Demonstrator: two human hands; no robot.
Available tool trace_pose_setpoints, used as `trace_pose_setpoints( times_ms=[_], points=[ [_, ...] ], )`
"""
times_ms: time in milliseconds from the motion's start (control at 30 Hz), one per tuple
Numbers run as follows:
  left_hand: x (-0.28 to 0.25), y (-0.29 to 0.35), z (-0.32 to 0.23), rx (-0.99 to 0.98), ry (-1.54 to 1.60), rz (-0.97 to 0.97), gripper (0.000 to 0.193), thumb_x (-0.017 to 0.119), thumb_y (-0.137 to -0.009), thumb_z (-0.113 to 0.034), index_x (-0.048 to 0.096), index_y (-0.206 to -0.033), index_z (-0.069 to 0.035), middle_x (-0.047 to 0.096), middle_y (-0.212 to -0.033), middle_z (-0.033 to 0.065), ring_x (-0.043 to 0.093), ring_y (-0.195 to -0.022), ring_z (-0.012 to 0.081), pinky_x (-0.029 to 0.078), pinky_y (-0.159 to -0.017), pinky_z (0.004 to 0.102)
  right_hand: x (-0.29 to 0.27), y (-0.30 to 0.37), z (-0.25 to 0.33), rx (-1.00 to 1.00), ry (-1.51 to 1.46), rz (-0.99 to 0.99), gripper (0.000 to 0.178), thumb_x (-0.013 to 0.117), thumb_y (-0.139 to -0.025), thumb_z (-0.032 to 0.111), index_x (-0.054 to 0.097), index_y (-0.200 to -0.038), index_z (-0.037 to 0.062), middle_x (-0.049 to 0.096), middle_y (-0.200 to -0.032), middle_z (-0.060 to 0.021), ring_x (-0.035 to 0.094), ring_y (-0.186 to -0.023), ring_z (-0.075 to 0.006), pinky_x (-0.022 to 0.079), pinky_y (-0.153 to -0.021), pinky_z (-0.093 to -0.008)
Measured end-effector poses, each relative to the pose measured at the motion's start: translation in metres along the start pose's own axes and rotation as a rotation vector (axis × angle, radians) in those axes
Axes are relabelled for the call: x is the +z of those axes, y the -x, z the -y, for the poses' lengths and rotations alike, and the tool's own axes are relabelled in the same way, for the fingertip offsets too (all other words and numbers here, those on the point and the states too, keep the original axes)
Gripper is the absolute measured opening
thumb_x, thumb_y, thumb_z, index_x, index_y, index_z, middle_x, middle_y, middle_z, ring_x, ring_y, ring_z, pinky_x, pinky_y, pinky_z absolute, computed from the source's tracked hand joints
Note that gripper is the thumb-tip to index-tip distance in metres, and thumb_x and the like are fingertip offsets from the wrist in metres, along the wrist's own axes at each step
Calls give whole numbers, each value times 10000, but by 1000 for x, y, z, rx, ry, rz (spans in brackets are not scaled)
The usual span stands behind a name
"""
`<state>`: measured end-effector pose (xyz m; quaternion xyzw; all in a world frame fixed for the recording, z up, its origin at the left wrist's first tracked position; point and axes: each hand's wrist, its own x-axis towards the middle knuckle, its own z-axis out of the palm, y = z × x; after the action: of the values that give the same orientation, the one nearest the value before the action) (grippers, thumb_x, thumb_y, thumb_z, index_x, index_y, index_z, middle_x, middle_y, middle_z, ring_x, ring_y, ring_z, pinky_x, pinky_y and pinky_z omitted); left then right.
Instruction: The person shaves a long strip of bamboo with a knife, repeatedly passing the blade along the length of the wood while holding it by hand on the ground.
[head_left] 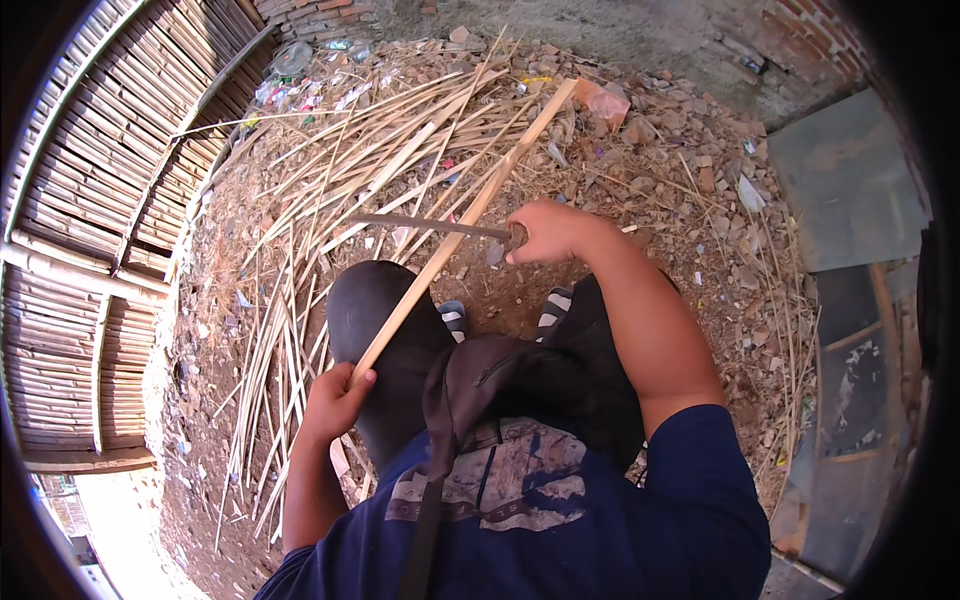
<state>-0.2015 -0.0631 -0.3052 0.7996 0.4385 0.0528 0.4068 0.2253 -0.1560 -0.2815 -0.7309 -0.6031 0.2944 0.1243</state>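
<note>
My left hand (335,402) is closed round the near end of a long pale bamboo strip (420,288), beside my left knee. The strip slants up and away to the right, its far end by an orange brick (603,103) on the ground. In my right hand (552,230) is the handle of a long, dark-bladed knife (415,222). Its blade points left and crosses the strip around the middle. Whether the edge bites into the bamboo is too small to tell.
Many split bamboo strips (400,150) lie piled on rubble-strewn ground ahead and to the left. A bamboo slat wall (95,170) stands at left, a brick and plaster wall (640,45) at the back. Grey sheets (850,180) lean at right. Litter (290,90) lies far left.
</note>
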Motion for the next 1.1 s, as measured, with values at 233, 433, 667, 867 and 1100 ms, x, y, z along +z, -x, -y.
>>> trace_pose_setpoints(
  times_ms=[233, 433, 667, 867, 1100],
  points=[
    [1, 3, 2, 17, 0, -33, 467, 686, -966, -370, 519, -711, -16, 473, -573, 15, 418, -575, 102, 357, -511, 340, -11, -9, -13, 29, -77, 78, 595, 816, -734, 422, 685, -1132, -2, 708, -954, -196, 687, -885, -324, 521, -792, -413],
    [3, 2, -9, 25, -52, -35, 465, 681, -971, -366, 517, -711, -18, 472, -580, 10, 411, -588, 97, 355, -516, 338, -15, -9, -43, 201, -120, -113, 579, 805, -748, 406, 683, -1149, 6, 703, -987, -197, 689, -890, -323, 532, -819, -399],
    [-4, 1, -2, -19, 24, 16, 461, 688, -965, -366, 520, -720, -14, 470, -579, 25, 415, -590, 107, 364, -523, 345, 8, -5, 25, -83, 106, 136, 539, 795, -739, 405, 693, -1108, 26, 697, -1066, -204, 675, -1021, -351, 527, -849, -450],
    [11, 13, -9, 27, -208, -188, 496, 683, -936, -424, 537, -729, 2, 540, -589, 171, 515, -531, 281, 395, -538, 431, -16, -4, -4, 210, -231, 6, 565, 801, -736, 422, 693, -1111, 13, 705, -998, -196, 677, -956, -343, 522, -837, -421],
    [0, 4, -9, -14, -110, -52, 495, 694, -936, -407, 529, -717, 6, 538, -582, 148, 518, -547, 232, 405, -544, 409, 15, -12, -12, -35, 34, -105, 589, 790, -768, 377, 666, -1214, 14, 717, -903, -191, 703, -899, -338, 542, -811, -440]
  ],
)
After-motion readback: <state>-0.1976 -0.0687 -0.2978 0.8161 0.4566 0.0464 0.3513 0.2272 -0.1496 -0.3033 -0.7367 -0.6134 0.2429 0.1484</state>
